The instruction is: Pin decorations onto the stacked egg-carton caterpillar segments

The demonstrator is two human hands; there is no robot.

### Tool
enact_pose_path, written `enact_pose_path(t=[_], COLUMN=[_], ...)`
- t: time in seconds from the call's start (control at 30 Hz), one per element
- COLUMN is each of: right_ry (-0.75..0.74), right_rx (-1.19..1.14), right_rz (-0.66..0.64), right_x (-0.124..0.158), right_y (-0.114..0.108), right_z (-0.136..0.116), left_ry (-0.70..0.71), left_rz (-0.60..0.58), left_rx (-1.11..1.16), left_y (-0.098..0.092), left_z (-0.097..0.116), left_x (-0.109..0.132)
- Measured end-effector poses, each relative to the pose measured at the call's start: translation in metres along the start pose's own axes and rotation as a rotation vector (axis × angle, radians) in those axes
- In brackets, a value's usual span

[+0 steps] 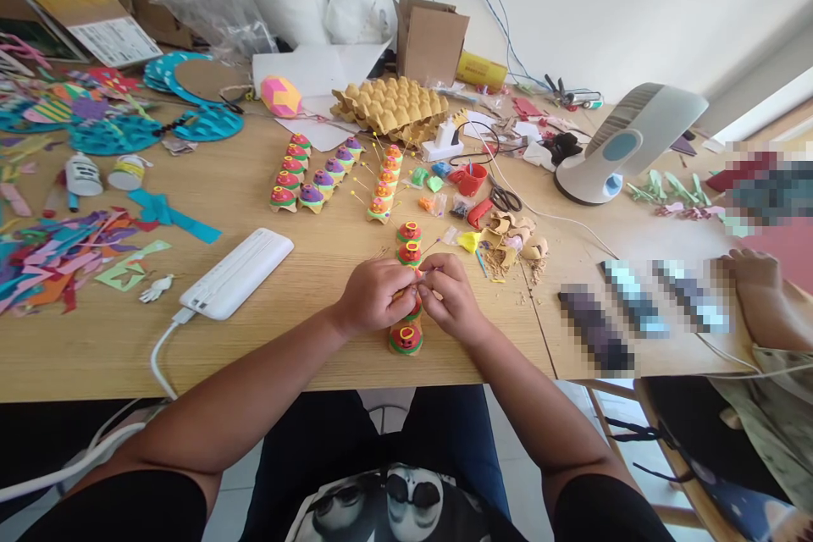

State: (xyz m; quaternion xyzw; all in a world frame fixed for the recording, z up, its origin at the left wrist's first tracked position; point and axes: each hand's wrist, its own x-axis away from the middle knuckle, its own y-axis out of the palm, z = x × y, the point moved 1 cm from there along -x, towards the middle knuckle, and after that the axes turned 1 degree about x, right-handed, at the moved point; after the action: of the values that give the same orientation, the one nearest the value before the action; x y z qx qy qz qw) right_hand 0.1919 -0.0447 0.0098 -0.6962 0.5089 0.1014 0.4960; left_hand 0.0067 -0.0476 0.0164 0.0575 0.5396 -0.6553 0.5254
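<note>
Meeting over the red-topped egg-carton strip (406,340), left hand (376,296) and right hand (453,298) are pinched closed, contents unclear.

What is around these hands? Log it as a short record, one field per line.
Left hand: fingers curled over the nearest carton strip
Right hand: fingers close to the left hand's; anything pinched is too small to tell
Strip colours: red and green, with yellow loops
Beyond it: red strip, purple strip, orange strip
Far back: egg tray
Left side: white power bank
Right side: fan, another person's hand
</note>
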Motion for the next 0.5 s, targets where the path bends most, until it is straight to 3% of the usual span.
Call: enact_pose_path(t=[0.3,0.5], right_ry=[-0.056,-0.106], right_rx=[0.023,0.040], right_rz=[0.066,0.035], right_x=[0.0008,0.0035], right_y=[0.0030,0.0016], right_z=[-0.0003,0.0011], left_ry=[-0.043,-0.149], left_rz=[0.044,0.100], left_rx=[-0.034,-0.004], left_y=[0.0046,-0.0036], left_z=[0.0069,-0.0025], left_x=[-0.0005,-0.0004])
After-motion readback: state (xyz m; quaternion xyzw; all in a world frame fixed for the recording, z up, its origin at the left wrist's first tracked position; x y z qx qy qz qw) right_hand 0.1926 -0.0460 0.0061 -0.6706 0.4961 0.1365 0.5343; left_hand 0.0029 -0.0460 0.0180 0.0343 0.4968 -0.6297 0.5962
